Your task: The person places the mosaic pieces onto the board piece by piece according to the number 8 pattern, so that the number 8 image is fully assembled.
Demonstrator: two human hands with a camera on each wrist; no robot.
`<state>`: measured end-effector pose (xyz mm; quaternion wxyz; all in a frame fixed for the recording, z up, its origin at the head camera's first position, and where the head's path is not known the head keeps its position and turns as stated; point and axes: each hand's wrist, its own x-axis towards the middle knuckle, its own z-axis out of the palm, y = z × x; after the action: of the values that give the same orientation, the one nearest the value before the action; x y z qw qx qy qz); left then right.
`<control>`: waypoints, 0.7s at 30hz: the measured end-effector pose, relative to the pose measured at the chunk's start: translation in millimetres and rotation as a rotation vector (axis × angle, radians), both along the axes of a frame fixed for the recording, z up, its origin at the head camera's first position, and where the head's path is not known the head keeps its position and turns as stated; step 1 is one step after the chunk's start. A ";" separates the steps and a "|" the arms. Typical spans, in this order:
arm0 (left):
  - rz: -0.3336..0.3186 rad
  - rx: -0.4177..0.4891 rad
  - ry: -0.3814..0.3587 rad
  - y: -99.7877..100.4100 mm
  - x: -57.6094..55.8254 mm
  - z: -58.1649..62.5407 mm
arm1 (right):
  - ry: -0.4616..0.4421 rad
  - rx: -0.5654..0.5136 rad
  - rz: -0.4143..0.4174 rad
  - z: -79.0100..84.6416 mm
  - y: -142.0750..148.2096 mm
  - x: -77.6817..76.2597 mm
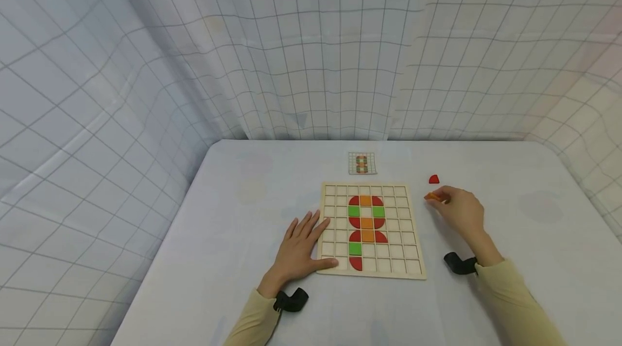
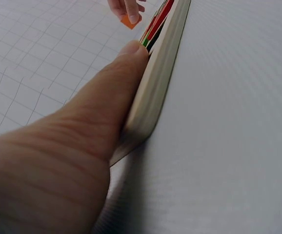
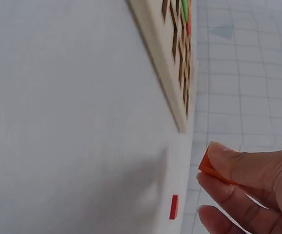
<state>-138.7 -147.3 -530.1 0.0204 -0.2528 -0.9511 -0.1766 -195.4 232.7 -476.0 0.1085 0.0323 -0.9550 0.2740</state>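
My left hand [image 1: 298, 254] lies with fingers spread over the left edge of a wooden grid board [image 1: 398, 277], thumb near its front corner. In the left wrist view the thumb [image 2: 102, 87] rests along the board's edge. Red quarter-round tiles [image 1: 356, 264], orange square tiles [image 1: 367, 236] and green square tiles [image 1: 355, 249] fill several cells in the board's middle. To the right of the board, my right hand [image 1: 461, 211] pinches an orange tile [image 3: 207, 165] between thumb and fingers, above the table. Just beyond that hand a red quarter-round tile [image 1: 434, 179] lies on the table.
A small card [image 1: 362, 163] printed with a similar coloured pattern lies behind the board. White cloth covers the table [image 1: 243, 216], and grid-patterned curtains [image 1: 330, 65] hang around its back and sides. Black wrist mounts [image 1: 291, 300] sit on both wrists.
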 end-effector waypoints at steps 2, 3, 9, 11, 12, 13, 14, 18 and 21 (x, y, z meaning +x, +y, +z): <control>0.002 0.001 0.001 -0.2 0.0 -0.2 | 0.017 -0.024 0.038 2.7 -9.1 5.8; 0.003 -0.001 -0.001 -0.2 -0.1 -0.3 | 0.023 -0.037 0.063 3.8 -14.1 9.0; 0.006 -0.009 -0.010 -0.3 -0.5 -0.8 | -0.005 -0.117 0.234 8.5 -47.1 29.6; 0.006 -0.008 -0.012 -0.3 -0.7 -0.6 | -0.049 -0.155 0.295 8.2 -57.2 36.1; 0.006 -0.007 -0.012 -0.2 -0.8 -0.6 | -0.075 -0.174 0.326 7.4 -61.8 38.9; 0.006 -0.007 -0.011 -0.3 -0.9 -0.5 | -0.099 -0.191 0.360 6.8 -66.2 41.5; 0.006 -0.006 -0.011 -0.3 -1.0 -0.3 | -0.124 -0.205 0.395 5.6 -70.2 43.9; 0.005 -0.002 -0.008 -0.5 -0.9 -0.6 | -0.208 -0.230 0.514 -1.1 -83.3 51.4; 0.003 -0.008 -0.006 -0.4 -0.8 -1.3 | -0.244 -0.223 0.557 -6.3 -90.6 55.8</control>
<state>-139.5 -147.7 -531.4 0.0168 -0.2508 -0.9522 -0.1736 -139.6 142.1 -482.3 -0.0832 0.2473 -0.8796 0.3977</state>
